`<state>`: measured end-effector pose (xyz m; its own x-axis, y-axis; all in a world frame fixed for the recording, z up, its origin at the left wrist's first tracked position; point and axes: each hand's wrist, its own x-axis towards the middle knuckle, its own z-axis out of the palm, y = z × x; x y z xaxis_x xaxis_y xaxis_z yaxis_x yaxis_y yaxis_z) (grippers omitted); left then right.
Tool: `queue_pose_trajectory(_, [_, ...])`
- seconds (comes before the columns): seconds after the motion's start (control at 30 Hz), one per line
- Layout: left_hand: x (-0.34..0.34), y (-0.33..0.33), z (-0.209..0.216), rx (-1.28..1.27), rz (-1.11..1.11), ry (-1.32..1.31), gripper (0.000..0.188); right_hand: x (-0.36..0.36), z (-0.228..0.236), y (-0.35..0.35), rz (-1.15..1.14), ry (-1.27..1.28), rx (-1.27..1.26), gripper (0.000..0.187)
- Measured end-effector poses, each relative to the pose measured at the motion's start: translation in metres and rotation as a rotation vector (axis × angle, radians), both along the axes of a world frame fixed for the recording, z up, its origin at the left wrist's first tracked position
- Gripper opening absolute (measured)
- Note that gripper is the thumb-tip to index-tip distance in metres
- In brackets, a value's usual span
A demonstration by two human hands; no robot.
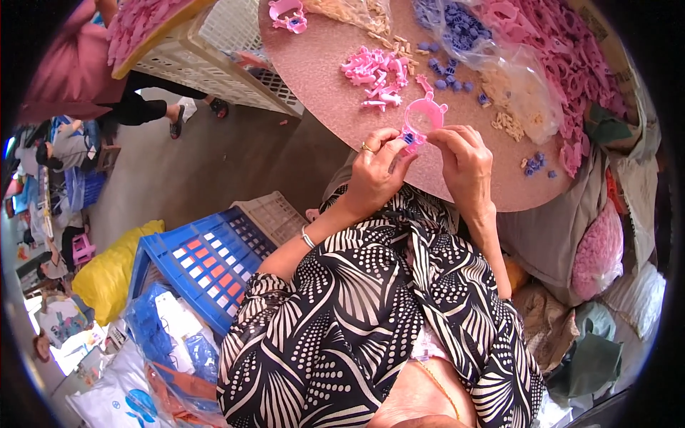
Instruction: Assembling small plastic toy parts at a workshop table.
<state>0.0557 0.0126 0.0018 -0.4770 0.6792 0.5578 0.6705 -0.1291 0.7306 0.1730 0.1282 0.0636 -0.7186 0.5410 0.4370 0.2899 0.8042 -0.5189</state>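
Note:
Over the near edge of the round table (314, 68), both my hands hold a pink plastic ring-shaped part (437, 114) with small knobs. My left hand (374, 171) pinches its lower left end, where a small dark blue piece (409, 138) sits. The fingers of my right hand (467, 160) are closed on its lower right side. Beyond them lie a heap of small pink parts (374, 75), loose blue pieces (448, 75) and beige pegs (508, 125). A similar pink ring part (287, 14) with blue in it rests at the table's far left.
Along the table's right side spreads a large pile of pink parts (571, 64), beside a clear bag of beige pieces (528, 85). A white crate (250, 82) stands left of the table, a blue crate (171, 250) at my left. Another person (78, 71) is at the upper left.

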Motion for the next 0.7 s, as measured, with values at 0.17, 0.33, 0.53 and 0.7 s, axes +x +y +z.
queue_pose_trajectory(0.17, [-0.001,-0.002,-0.001,-0.008,-0.016,0.001,0.029,0.002,0.006,0.011,0.146,-0.048,0.049,0.011])
queue_pose_trajectory(0.33, [-0.002,-0.003,0.008,-0.025,-0.082,-0.050,0.026,0.002,0.002,0.018,0.194,-0.005,-0.073,0.013])
queue_pose_trajectory(0.53, [-0.007,-0.004,0.005,-0.051,-0.108,-0.132,0.026,0.003,0.009,0.023,0.340,-0.098,0.008,0.019])
queue_pose_trajectory(0.7, [-0.006,-0.004,0.009,-0.045,-0.142,-0.126,0.027,0.004,0.021,0.030,0.398,-0.130,0.170,0.015])
